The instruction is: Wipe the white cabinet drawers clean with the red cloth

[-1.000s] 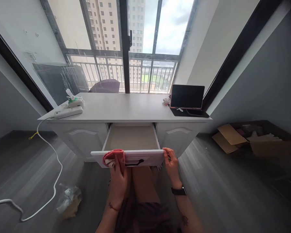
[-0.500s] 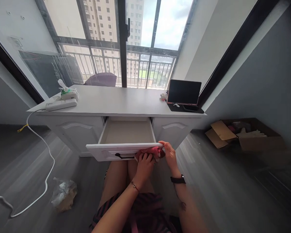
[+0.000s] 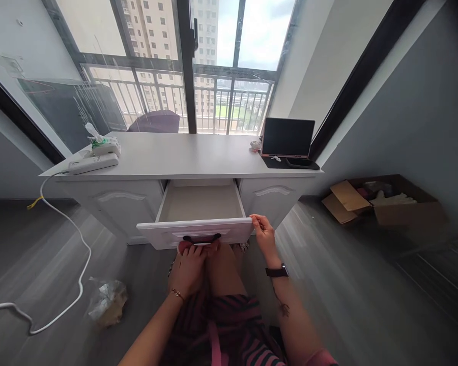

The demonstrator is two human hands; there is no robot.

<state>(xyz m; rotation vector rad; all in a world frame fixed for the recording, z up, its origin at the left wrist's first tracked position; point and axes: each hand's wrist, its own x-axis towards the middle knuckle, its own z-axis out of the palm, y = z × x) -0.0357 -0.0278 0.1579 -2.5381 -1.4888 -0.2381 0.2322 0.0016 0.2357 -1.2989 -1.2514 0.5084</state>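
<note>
A white drawer (image 3: 202,201) is pulled out from the middle of the white desk (image 3: 183,152), and its inside looks bare. My right hand (image 3: 265,233) grips the right end of the drawer front (image 3: 160,234), fingers over its edge. Below the black handle (image 3: 202,240), my left hand (image 3: 191,267) presses a red cloth (image 3: 183,247) at the lower edge of the drawer front. Most of the cloth is hidden by my left fingers and the front panel.
On the desktop stand a tablet (image 3: 288,137) at right, and a power strip (image 3: 93,163) and tissue pack (image 3: 106,147) at left. A white cable (image 3: 82,279) and plastic bag (image 3: 109,302) lie on the floor at left. An open cardboard box (image 3: 408,213) sits at right.
My left hand has moved left with the red cloth, from the right part of the drawer front to below the handle. My right hand stays at the right end.
</note>
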